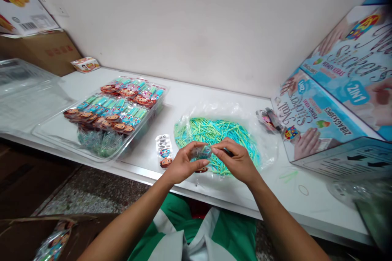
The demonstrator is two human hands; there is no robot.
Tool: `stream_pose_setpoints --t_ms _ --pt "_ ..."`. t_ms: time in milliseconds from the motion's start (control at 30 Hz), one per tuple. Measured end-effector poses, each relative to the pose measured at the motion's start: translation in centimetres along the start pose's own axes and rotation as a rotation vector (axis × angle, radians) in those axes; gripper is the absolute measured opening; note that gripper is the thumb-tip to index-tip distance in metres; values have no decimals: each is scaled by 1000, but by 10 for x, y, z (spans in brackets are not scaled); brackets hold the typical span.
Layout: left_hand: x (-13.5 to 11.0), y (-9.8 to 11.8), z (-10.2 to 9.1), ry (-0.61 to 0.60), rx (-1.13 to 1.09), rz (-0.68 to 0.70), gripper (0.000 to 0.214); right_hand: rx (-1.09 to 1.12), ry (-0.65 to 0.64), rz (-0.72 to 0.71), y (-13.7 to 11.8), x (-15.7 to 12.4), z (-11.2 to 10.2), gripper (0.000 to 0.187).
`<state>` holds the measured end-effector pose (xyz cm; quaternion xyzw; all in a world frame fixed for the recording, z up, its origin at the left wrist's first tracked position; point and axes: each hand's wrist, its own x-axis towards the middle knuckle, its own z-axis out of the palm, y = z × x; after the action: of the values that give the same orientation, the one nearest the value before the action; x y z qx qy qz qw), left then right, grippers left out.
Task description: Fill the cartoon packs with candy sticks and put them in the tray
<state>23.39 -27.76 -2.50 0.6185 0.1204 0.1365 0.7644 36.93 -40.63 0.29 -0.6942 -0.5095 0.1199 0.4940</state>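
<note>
My left hand [183, 163] and my right hand [237, 161] meet over the front edge of the white table [214, 98]. Both pinch a small clear packet [202, 151] holding blue and green sticks. My right hand also has a dark thin object [228, 152] tucked under its fingers. Just behind my hands lies an open clear plastic bag with a heap of loose green and blue sticks [214, 132]. A finished packet with a cartoon-face card [163, 151] lies flat to the left of my left hand.
A clear plastic tray [61, 134] at left holds several filled packets in rows. Blue printed cartons [337, 102] stand at right, more packets [268, 120] beside them. A rubber band [304, 189] and stray green sticks [288, 176] lie near the front edge. Brown cardboard boxes [49, 51] sit far left.
</note>
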Motion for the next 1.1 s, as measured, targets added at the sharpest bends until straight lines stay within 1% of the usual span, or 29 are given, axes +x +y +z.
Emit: stream_pose_setpoints --t_ms 100,167,267,367,400,467,500,533,567,600,633,667,733,767,800,833,867,933,1000,1033,1100 --pt "-3 3 -3 36 69 65 44 -16 -58 -24 -2 2 0 14" --pt "-5 6 -5 64 119 105 42 -28 -59 -27 -5 4 -1 14" --pt "-7 11 -6 103 142 120 40 -36 -65 -36 -11 6 0 14" --pt "-12 18 -5 114 244 145 29 -31 -141 -64 -21 9 3 15" --pt "-15 23 -6 104 295 150 26 -28 -173 -73 -24 10 5 16" --pt "-25 37 -10 76 392 164 28 -19 -230 -82 -30 12 7 17" --pt "-33 46 -15 76 438 177 28 -13 -240 -77 -32 12 7 17" --pt "-42 58 -22 101 486 205 26 -7 -229 -63 -33 12 6 17" --pt "-52 70 -32 165 548 242 24 -3 -198 -38 -32 12 5 16" --pt "-62 84 -44 278 619 309 22 -3 -151 2 -30 12 3 16" --pt "-72 97 -59 461 692 395 21 -5 -93 48 -27 11 0 17" --pt "-82 110 -77 664 770 511 21 -11 -37 99 -23 11 -2 18" --pt "-97 132 -119 1075 957 746 25 -25 41 186 -15 10 -6 20" --pt "-102 140 -142 1244 1077 772 30 -31 61 213 -11 9 -7 21" --pt "-106 144 -165 1345 1214 738 34 -37 70 228 -8 8 -7 21" --pt "-108 146 -187 1396 1323 659 37 -44 68 234 -7 8 -6 22" --pt "-109 144 -208 1417 1403 571 38 -52 60 235 -6 7 -5 22" --pt "-109 131 -243 1392 1481 391 38 -72 33 229 -6 6 -2 23" --pt "-106 112 -265 1338 1505 196 38 -91 14 216 -7 5 1 23" --pt "-104 102 -272 1307 1519 101 39 -100 11 210 -7 5 1 23" --pt "-100 86 -279 1242 1550 -95 44 -122 12 204 -7 4 1 24"
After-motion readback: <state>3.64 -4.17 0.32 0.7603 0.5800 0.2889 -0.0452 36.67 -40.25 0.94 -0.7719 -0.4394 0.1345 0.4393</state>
